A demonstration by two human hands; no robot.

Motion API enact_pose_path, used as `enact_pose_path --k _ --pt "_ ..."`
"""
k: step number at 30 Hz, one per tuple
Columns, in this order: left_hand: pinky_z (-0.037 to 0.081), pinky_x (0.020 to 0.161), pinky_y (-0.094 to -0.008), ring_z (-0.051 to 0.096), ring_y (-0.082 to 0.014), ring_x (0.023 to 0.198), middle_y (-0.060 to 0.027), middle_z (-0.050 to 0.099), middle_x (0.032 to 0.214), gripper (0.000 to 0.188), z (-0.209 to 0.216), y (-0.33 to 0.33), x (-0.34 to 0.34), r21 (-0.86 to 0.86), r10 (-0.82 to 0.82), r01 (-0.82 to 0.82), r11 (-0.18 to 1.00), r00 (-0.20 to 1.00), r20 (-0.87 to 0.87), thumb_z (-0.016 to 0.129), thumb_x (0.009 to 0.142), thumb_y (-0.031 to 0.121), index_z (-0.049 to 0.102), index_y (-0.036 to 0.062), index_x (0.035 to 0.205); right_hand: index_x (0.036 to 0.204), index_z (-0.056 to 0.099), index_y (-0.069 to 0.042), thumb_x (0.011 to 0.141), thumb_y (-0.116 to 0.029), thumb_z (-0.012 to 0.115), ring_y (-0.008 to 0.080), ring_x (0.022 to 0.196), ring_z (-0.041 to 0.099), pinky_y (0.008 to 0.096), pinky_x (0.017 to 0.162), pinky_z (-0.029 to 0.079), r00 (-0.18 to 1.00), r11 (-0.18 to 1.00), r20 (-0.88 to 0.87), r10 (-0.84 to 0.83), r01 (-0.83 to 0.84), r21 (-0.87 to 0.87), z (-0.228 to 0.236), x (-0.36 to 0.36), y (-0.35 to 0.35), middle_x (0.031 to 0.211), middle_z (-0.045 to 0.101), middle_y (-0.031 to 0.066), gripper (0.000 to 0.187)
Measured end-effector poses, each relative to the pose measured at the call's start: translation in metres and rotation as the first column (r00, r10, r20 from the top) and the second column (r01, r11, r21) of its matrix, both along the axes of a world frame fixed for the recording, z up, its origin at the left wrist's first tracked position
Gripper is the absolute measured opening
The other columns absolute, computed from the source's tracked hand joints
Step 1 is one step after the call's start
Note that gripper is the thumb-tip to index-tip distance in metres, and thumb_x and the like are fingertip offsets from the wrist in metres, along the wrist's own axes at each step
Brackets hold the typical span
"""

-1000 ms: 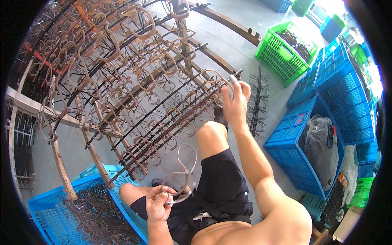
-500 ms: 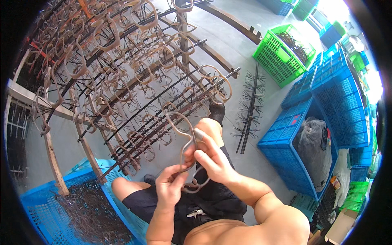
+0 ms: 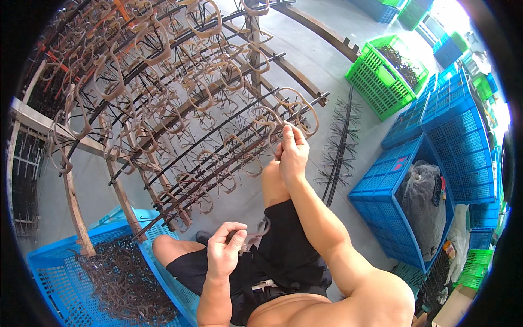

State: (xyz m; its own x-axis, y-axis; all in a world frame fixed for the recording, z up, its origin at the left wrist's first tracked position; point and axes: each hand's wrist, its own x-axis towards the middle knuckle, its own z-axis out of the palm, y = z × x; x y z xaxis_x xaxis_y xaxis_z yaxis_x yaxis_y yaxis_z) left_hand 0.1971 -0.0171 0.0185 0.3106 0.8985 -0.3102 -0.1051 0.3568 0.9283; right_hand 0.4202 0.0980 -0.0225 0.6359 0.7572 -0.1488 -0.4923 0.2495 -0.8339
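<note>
My right hand (image 3: 293, 152) is stretched out to the near right end of the rack (image 3: 218, 87). Between thumb and fingers it pinches a brownish eyeglass frame (image 3: 277, 117), which overlaps frames hanging there; whether it touches the rack's prongs I cannot tell. Lower down, in front of my shorts, my left hand (image 3: 226, 250) is closed on another eyeglass frame (image 3: 266, 226), of which only a curved part shows past the fingers. Many similar frames hang from prongs along the rack's dark rods.
A blue crate (image 3: 54, 272) of dark, tangled pieces stands at lower left. Bristled dark rods (image 3: 340, 141) lie on the floor, right of my knee. Beyond them stands a green crate (image 3: 376, 82). Stacked blue crates (image 3: 376, 201) line the right, one holding a clear plastic bag (image 3: 419, 212).
My hands were together over my lap, holding eyeglass frames. The right has moved up and away to the rack with one frame; the left stays low with another.
</note>
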Motion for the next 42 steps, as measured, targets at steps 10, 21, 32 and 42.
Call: enact_pose_path --k 10,21,32,42 --pt "0.051 0.065 -0.0239 0.061 -0.0132 0.066 -0.0107 0.064 0.080 0.016 0.003 -0.003 -0.007 -0.071 0.246 -0.236 0.969 0.926 0.288 0.069 0.077 0.001 0.056 0.0017 0.085 0.095 0.059 -0.004 0.090 -0.019 0.057 0.0053 0.039 0.035 0.0204 0.036 0.028 0.986 0.999 -0.164 -0.007 0.014 0.044 0.002 -0.010 0.005 0.057 0.043 -0.0041 0.015" --pt "0.045 0.047 -0.0206 0.057 -0.0119 0.059 -0.0108 0.064 0.082 0.018 -0.005 -0.005 -0.021 -0.071 0.304 -0.297 0.952 0.906 0.296 0.069 0.079 0.010 0.054 0.0062 0.089 0.107 0.061 -0.004 0.090 -0.017 0.056 0.0017 0.044 0.033 0.0184 0.040 0.027 0.984 0.988 0.149 0.099 -0.079 -0.130 0.013 -0.022 -0.001 0.056 0.039 -0.0075 0.022" --pt "0.057 0.066 -0.0343 0.065 -0.0218 0.079 -0.0152 0.065 0.092 0.029 0.007 -0.006 -0.022 -0.155 0.233 -0.192 0.969 0.919 0.317 0.057 0.088 0.009 0.052 0.0002 0.115 0.107 0.062 -0.004 0.091 -0.018 0.056 0.0011 0.045 0.035 0.0181 0.040 0.030 0.945 0.997 0.326 0.025 0.001 -0.079 -0.001 -0.010 0.006 0.056 0.043 -0.0067 0.023" --pt "0.047 0.047 -0.0257 0.062 -0.0194 0.070 -0.0133 0.062 0.083 0.024 0.005 -0.008 -0.051 -0.143 0.183 -0.136 0.980 0.898 0.401 0.049 0.092 0.013 0.056 -0.0014 0.110 0.114 0.056 -0.009 0.084 -0.025 0.060 0.0282 0.095 0.052 0.0336 0.077 0.046 0.115 0.981 0.985 0.126 -0.163 -0.107 0.069 -0.040 -0.055 0.109 0.050 0.0149 0.035"
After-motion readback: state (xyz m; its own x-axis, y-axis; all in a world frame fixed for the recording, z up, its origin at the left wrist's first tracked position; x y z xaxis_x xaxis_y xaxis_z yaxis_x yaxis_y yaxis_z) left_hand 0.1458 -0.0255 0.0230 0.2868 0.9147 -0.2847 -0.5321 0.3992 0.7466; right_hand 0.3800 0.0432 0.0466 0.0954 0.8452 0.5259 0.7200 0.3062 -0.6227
